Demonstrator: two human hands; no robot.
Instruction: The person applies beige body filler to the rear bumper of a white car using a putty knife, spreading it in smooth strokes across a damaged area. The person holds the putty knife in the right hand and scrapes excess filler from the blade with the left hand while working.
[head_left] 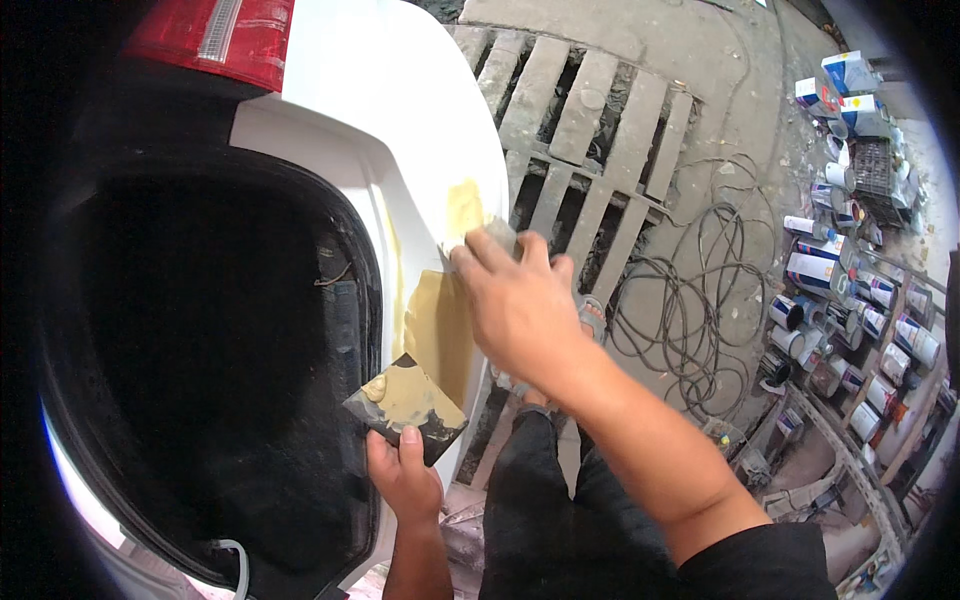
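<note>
My left hand (407,475) grips a small dark square putty board (436,437) by its lower corner, thumb on top. Tan body filler (412,388) coats most of that board, with a thicker dab near its left corner. My right hand (525,305) is closed on a flat grey spreader (498,236), partly hidden by the fingers, at the white car's rear corner panel (400,90). Above the spreader a yellowish filler patch (464,205) shows on the panel, and a larger wet-looking patch (436,320) lies below, between my two hands.
Left of the panel gapes the car's dark trunk opening (220,350), under a red tail light (240,40). Wooden pallets (585,110) cover the floor beyond. A tangle of black hose (700,310) lies to their right. Paint cans (820,275) crowd shelves at the far right.
</note>
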